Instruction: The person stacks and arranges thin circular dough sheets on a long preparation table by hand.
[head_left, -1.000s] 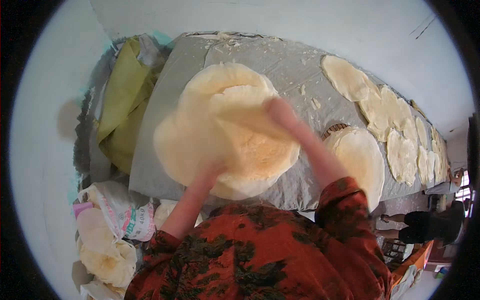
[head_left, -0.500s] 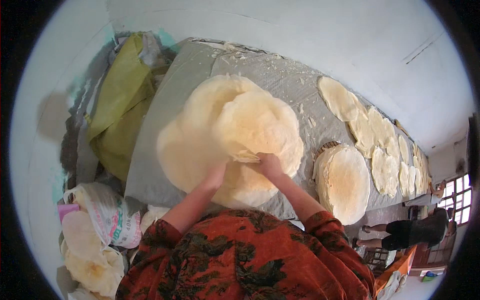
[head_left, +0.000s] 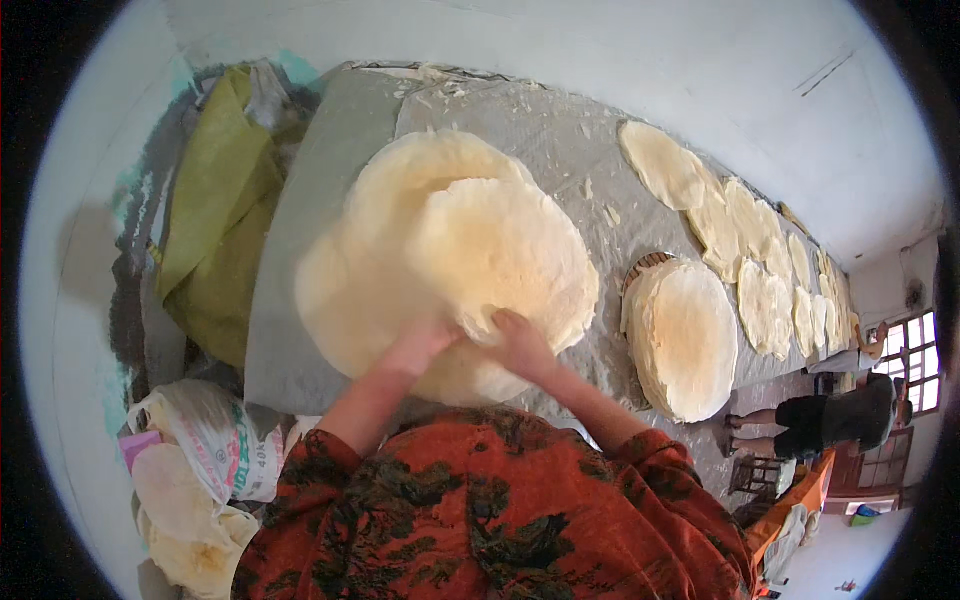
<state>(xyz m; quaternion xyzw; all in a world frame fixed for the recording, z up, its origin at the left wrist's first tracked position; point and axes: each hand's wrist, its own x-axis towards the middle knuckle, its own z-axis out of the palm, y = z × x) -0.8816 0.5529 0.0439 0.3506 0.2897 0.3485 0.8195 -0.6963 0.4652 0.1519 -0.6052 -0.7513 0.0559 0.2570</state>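
Wide, thin, pale flatbreads lie overlapped in a loose pile directly before me. The top flatbread (head_left: 510,240) rests toward the right side of the pile, over broader lower sheets (head_left: 385,205). At its near edge my right hand (head_left: 518,345) is closed, thumb and fingers pinching the rim, which curls up slightly. Just to the left, my left hand (head_left: 428,340) is against the same near edge, close to the right one. Its fingers are blurred, so their grip does not show. The left part of the pile is hazy too.
A tall stack of flatbreads (head_left: 685,340) stands to the right on a round woven base. Single flatbreads (head_left: 660,165) are spread along the grey cloth-covered table (head_left: 330,150). Left are an olive cloth (head_left: 215,200) and a plastic bag (head_left: 215,430). A person (head_left: 835,430) stands far right.
The view has shifted slightly. The flatbread edge that stuck out between my hands now lies lower, and my right hand has come a little nearer to me and to the left.
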